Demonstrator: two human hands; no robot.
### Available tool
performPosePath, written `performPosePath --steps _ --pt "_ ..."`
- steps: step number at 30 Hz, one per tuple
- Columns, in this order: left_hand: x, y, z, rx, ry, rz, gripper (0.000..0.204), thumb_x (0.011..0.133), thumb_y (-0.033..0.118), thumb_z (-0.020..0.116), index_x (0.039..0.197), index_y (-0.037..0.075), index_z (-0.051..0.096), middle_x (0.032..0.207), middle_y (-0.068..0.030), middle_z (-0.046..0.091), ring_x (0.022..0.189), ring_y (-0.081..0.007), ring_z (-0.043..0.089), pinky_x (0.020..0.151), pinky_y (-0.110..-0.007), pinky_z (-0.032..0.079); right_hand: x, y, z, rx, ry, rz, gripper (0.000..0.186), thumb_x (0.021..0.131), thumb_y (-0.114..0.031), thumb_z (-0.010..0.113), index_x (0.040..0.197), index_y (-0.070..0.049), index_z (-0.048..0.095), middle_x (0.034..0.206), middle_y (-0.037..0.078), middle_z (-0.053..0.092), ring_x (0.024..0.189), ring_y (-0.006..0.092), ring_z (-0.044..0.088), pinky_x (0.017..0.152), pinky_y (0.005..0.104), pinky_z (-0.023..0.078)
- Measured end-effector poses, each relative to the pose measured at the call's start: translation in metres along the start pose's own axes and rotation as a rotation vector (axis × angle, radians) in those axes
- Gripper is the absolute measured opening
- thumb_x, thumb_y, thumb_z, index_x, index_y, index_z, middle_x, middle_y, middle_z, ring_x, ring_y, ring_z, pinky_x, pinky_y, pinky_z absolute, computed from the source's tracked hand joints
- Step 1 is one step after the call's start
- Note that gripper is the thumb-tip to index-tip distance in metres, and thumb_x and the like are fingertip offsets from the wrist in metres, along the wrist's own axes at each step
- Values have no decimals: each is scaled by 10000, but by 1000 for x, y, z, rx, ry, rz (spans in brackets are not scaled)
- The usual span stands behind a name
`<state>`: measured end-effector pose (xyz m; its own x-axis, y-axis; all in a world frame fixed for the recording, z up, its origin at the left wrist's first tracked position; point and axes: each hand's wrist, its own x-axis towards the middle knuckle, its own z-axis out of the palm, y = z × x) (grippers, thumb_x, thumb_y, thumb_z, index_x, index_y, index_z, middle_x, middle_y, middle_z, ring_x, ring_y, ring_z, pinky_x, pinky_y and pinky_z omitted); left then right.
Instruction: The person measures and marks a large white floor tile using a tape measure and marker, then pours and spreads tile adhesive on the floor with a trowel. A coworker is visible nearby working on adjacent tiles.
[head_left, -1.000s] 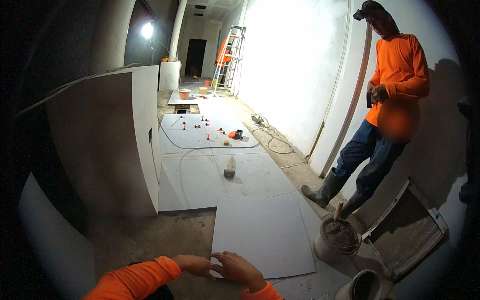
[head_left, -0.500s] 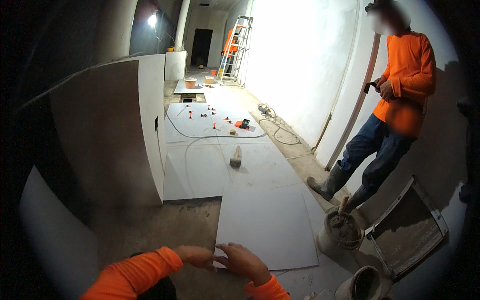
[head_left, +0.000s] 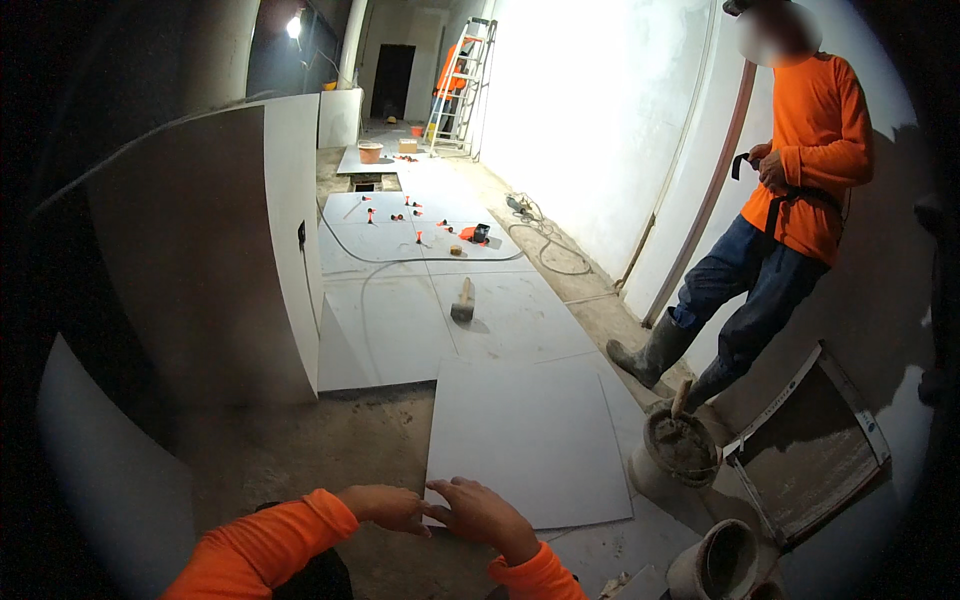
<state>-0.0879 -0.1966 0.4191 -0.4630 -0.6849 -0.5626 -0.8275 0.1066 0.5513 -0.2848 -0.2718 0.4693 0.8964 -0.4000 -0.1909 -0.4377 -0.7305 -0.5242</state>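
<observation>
Both hands, left hand (head_left: 388, 507) and right hand (head_left: 480, 512), rest flat, fingers spread, on the large white tile's (head_left: 530, 440) near left corner. Press evenly there, keeping its far edge flush with the laid tiles (head_left: 440, 310).

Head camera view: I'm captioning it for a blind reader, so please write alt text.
Two hands, left hand and right hand, rest at the near edge of a large white floor tile on bare concrete. A person in orange stands by the right wall, mortar buckets nearby.
</observation>
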Motion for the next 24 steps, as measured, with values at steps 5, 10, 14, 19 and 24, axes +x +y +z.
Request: performPosePath --steps 5,10,14,19,24 --pt "4 -11 8 -9 4 4 581 1031 523 561 1520 213 503 1250 -225 674 1207 -394 632 1026 -516 490 -1 -3 -3 11 -19 25 516 977 -220 681 1428 -26 521 1267 234 651 1179 377 637 1010 454 525" --pt "1 -9 6 -25 22 -14 569 1027 531 564 1493 206 537 1260 -219 675 1217 -399 627 1020 -523 496 -1 -1 -2 14 8 -20 532 955 -208 713 1417 -21 527 1265 230 654 1159 378 645 1011 458 523" --pt "-8 4 -2 -2 25 -13 550 1029 524 559 1484 215 547 1268 -205 679 1217 -399 628 1024 -523 496 -3 1 -2 39 3 -13 528 969 -232 703 1417 -15 527 1261 229 656 1158 370 646 1002 456 525" --pt "-14 7 -5 8 7 -17 518 1044 470 557 1478 186 553 1338 -177 655 1214 -382 633 1038 -510 493 -3 1 0 45 23 -32 518 1009 -360 632 1417 -47 561 1269 245 649 1187 406 629 1002 472 511" --pt "-4 -4 1 25 23 22 529 1036 482 568 1453 158 564 1343 -184 654 1208 -387 633 1034 -501 494 -1 4 2 51 -6 -34 504 1012 -337 629 1418 -48 556 1232 245 653 1156 402 636 987 479 516"
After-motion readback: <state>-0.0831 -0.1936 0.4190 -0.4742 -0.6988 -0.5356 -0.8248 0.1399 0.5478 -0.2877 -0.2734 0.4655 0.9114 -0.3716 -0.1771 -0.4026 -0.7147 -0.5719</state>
